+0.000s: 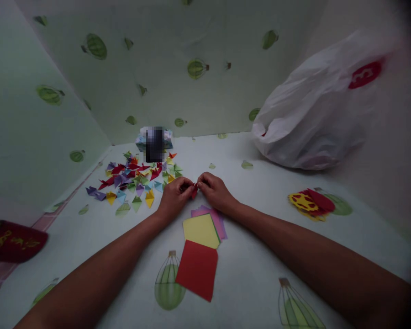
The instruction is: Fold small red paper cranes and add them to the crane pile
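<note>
Between my two hands is a small folded piece of red paper (pixel 194 191), partly covered by the fingers. My left hand (pixel 174 195) pinches it from the left, thumb and forefinger closed on it. On the other side, my right hand (pixel 215 191) pinches its upper right edge. Close in front of the hands lies a loose stack of square paper sheets: pink-purple sheets (pixel 222 225), a yellow sheet (pixel 199 230) and, nearest me, a red sheet (pixel 197 269). Left of my left hand spreads a pile of folded paper cranes (pixel 133 176) in many colours.
Behind the pile stands a tissue box (pixel 141 140) with a blurred dark object (pixel 154 148) before it. A bulging white plastic bag (pixel 304 114) fills the back right. Red and yellow cut-outs (pixel 308 204) lie at right. A dark red object with yellow marks (pixel 17 241) is at far left.
</note>
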`<action>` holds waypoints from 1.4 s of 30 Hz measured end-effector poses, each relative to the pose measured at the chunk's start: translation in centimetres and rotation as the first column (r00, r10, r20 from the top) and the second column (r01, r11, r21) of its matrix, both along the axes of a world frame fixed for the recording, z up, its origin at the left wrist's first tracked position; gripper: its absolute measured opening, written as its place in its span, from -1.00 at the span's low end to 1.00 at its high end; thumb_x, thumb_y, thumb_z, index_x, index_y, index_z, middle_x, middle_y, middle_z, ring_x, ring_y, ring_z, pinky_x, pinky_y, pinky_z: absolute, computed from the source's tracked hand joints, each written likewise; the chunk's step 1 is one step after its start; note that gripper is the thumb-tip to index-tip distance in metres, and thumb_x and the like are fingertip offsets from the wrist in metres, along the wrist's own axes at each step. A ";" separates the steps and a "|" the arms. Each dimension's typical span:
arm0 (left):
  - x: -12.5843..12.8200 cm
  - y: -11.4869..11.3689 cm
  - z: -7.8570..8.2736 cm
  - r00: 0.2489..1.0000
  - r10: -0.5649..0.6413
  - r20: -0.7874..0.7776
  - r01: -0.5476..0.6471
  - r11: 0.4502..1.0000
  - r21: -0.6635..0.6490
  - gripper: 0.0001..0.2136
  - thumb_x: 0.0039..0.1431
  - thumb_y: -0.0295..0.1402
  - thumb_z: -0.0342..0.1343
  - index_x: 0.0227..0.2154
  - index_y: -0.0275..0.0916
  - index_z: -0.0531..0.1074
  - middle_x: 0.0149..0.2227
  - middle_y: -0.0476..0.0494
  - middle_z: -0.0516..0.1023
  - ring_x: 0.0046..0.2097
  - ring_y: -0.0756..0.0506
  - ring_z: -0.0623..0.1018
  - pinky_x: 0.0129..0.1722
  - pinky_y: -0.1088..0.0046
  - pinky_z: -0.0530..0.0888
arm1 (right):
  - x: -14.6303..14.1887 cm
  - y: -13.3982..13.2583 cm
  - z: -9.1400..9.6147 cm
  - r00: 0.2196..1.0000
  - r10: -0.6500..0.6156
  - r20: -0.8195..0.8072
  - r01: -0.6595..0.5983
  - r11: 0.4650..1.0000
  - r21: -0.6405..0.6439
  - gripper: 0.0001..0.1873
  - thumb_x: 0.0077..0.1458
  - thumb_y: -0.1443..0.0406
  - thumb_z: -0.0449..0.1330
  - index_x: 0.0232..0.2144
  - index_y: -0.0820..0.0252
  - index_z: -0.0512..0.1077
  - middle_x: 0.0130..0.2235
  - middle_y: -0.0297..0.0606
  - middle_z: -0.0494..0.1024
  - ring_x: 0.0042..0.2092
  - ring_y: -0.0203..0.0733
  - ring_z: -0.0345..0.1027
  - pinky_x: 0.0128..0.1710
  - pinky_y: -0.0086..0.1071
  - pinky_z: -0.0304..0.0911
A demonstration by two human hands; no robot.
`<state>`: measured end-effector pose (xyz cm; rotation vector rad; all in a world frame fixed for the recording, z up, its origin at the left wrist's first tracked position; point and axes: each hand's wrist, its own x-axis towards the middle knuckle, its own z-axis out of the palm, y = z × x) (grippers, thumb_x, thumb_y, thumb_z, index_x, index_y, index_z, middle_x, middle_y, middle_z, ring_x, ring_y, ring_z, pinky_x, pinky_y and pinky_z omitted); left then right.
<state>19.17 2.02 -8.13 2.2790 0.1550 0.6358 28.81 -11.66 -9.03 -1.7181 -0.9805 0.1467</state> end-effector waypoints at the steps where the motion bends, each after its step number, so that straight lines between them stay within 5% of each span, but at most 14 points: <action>1: 0.0 0.1 0.0 1.000 0.011 0.003 -0.011 1.000 0.020 -0.94 0.16 -0.43 0.14 -0.41 -0.25 0.47 -0.47 0.00 0.52 -0.43 0.00 0.48 -0.38 0.49 0.40 | 0.1 0.1 -0.1 1.000 -0.004 -0.001 0.004 1.000 -0.006 -0.90 0.08 0.35 0.06 -0.48 0.14 0.26 -0.47 -0.38 0.31 -0.38 -0.22 0.18 -0.32 -0.33 0.10; 13: 0.6 1.0 -1.2 0.996 0.076 -0.044 -0.058 0.948 0.313 -0.92 0.12 -0.50 0.18 -0.45 -0.24 0.51 -0.37 -0.10 0.52 -0.23 -0.13 0.50 -0.14 0.31 0.41 | 0.2 0.5 -0.7 0.996 -0.072 0.049 0.075 0.996 -0.047 -0.88 0.04 0.38 0.07 -0.52 0.14 0.27 -0.40 -0.32 0.35 -0.31 -0.19 0.23 -0.25 -0.30 0.12; 20: 0.4 1.5 -0.7 0.974 0.226 -0.007 -0.205 0.898 0.389 -0.90 0.13 -0.47 0.16 -0.48 -0.25 0.51 -0.39 -0.16 0.49 -0.23 -0.20 0.47 -0.14 0.20 0.41 | 0.3 0.3 -0.7 0.995 -0.098 0.030 0.099 0.994 -0.043 -0.90 0.06 0.35 0.07 -0.48 0.15 0.33 -0.42 -0.32 0.37 -0.34 -0.19 0.23 -0.27 -0.30 0.13; 24: -0.1 0.7 0.2 0.966 0.252 0.057 -0.254 0.884 0.393 -0.89 0.18 -0.45 0.12 -0.26 -0.29 0.51 -0.23 -0.26 0.49 -0.12 -0.26 0.47 -0.06 0.09 0.40 | 0.3 0.3 -0.7 0.993 -0.117 0.019 0.118 0.993 -0.029 -0.90 0.05 0.33 0.06 -0.48 0.15 0.34 -0.43 -0.31 0.40 -0.34 -0.18 0.24 -0.28 -0.30 0.14; 27: -0.9 -1.3 0.8 0.987 0.128 0.098 -0.157 0.903 0.400 -0.82 0.22 -0.46 0.08 -0.12 -0.23 0.45 -0.12 -0.21 0.48 -0.01 -0.19 0.45 0.05 0.19 0.41 | 0.4 0.2 -0.8 0.987 -0.159 0.009 0.159 0.987 0.000 -0.91 0.06 0.31 0.05 -0.45 0.15 0.33 -0.40 -0.28 0.42 -0.32 -0.16 0.26 -0.28 -0.28 0.15; 31: -2.1 -4.4 0.6 0.957 -0.266 0.115 0.217 0.921 0.325 -0.66 0.18 -0.52 0.09 0.03 -0.22 0.35 0.07 -0.28 0.39 0.13 -0.20 0.40 0.15 0.16 0.41 | 0.5 0.0 -1.3 0.980 -0.201 -0.007 0.201 0.979 0.037 -0.91 0.06 0.29 0.03 -0.42 0.14 0.32 -0.40 -0.28 0.41 -0.32 -0.14 0.26 -0.30 -0.28 0.17; 36: -3.3 -6.3 0.4 0.964 -0.253 0.084 0.235 0.955 0.181 -0.57 0.14 -0.56 0.07 0.09 -0.27 0.31 0.10 -0.36 0.33 0.17 -0.26 0.37 0.19 0.08 0.40 | 1.0 0.1 -1.8 0.963 -0.264 -0.047 0.267 0.962 0.063 -0.90 0.04 0.25 0.06 -0.37 0.13 0.32 -0.39 -0.27 0.41 -0.30 -0.12 0.28 -0.28 -0.26 0.21; 42: -4.1 -7.4 0.6 0.924 -0.380 0.046 0.369 0.916 0.160 -0.56 0.12 -0.56 0.07 0.10 -0.29 0.30 0.12 -0.38 0.31 0.18 -0.25 0.39 0.16 0.15 0.45 | 2.2 0.5 -2.3 0.926 -0.360 -0.113 0.371 0.925 0.086 -0.87 0.00 0.21 0.06 -0.38 0.14 0.29 -0.34 -0.23 0.41 -0.28 -0.11 0.28 -0.20 -0.20 0.22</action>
